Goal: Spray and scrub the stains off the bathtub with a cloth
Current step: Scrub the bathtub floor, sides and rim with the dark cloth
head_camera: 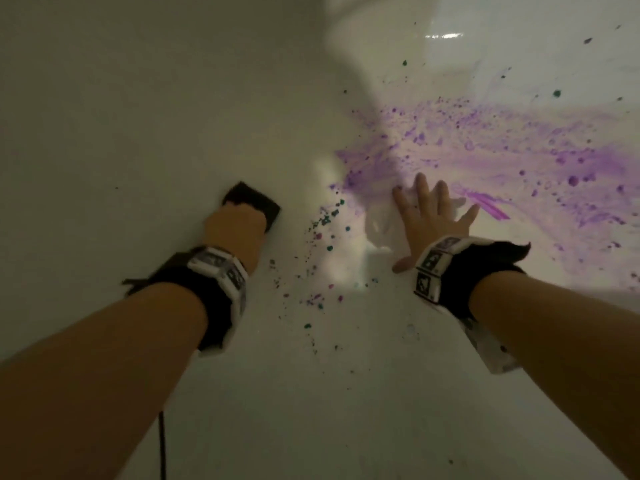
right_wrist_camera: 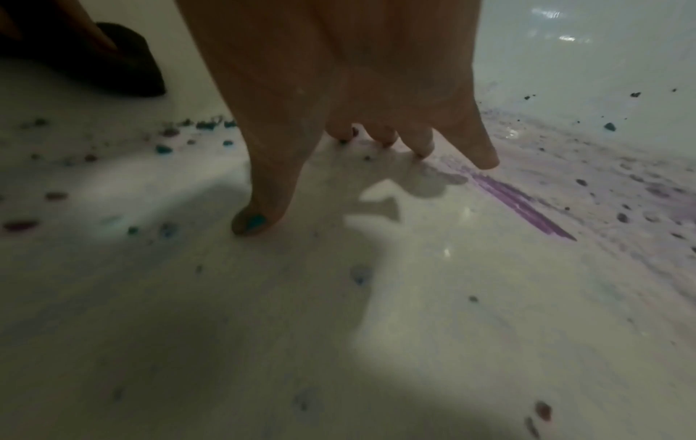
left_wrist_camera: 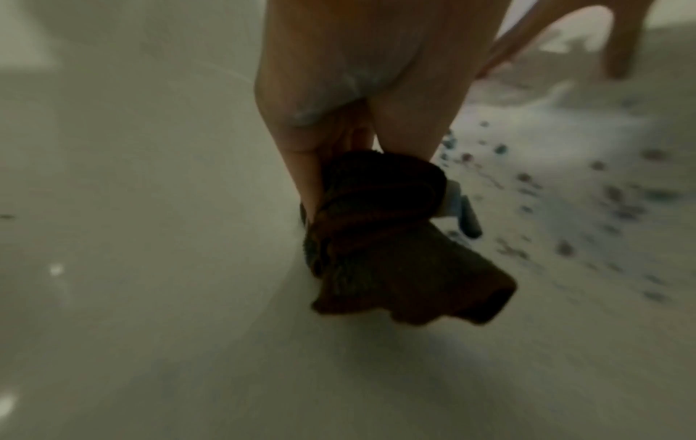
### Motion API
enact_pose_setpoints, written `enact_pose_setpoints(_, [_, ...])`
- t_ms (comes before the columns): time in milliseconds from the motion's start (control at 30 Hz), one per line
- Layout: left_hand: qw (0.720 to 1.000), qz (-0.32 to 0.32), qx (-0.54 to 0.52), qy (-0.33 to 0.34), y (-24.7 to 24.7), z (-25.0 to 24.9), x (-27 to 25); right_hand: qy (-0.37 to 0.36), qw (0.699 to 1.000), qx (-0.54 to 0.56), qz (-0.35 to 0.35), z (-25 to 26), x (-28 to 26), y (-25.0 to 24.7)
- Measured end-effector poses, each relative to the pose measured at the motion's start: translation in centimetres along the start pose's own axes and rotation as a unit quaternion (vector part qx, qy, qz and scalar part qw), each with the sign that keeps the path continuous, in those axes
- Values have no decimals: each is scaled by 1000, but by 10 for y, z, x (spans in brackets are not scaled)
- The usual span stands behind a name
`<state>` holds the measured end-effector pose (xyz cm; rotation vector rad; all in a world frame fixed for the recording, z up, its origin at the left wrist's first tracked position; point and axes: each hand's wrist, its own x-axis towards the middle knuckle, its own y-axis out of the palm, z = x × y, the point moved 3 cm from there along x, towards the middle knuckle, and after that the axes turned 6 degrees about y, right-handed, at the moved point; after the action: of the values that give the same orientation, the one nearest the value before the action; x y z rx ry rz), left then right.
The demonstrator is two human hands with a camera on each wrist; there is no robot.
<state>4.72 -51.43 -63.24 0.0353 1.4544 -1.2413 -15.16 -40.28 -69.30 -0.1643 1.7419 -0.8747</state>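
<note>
The white bathtub [head_camera: 311,393] fills every view. A broad purple stain [head_camera: 502,157] smears its floor at the right, with a darker purple streak [right_wrist_camera: 521,204] beside my right fingertips. Teal and purple specks [head_camera: 325,223] dot the middle. My left hand [head_camera: 235,230] grips a dark brown cloth [head_camera: 251,202] against the tub floor, left of the specks; the bunched cloth [left_wrist_camera: 395,244] with a small pale tag shows in the left wrist view. My right hand [head_camera: 429,209] lies open with its fingers spread, its fingertips [right_wrist_camera: 485,160] touching the floor at the stain's edge.
The tub's side wall [head_camera: 104,98] rises at the left and a glossy end wall [head_camera: 519,46] curves up at the far right. A thin black cable [head_camera: 161,445] hangs below my left forearm. A bright patch of light [head_camera: 346,265] falls between the hands.
</note>
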Motion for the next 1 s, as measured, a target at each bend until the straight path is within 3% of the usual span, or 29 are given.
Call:
enact_pose_setpoints(100, [999,54,-7,-1,28,-39,-4,-6,1000,13,15,-4,1,6])
enact_pose_setpoints(267, [990,36,-137,-19,26,-80,0,-20,1000,5,10,-4,4,5])
enact_pose_setpoints(467, [986,-9,-161,-42,13,-28,-14,-19,1000,-6,17,-5,1,3])
enact_pose_setpoints(600, [994,85,-60,-38,24,-4,-26,-24,1000,-14,12,-4,2,1])
enact_pose_setpoints(833, [987,127,-94,-3,53,-73,-27,-30,999,-10,16,-5,3,3])
enact_pose_setpoints(1000, [977,166,-136,23,46,-69,-8,-30,999,-3,16,-5,4,4])
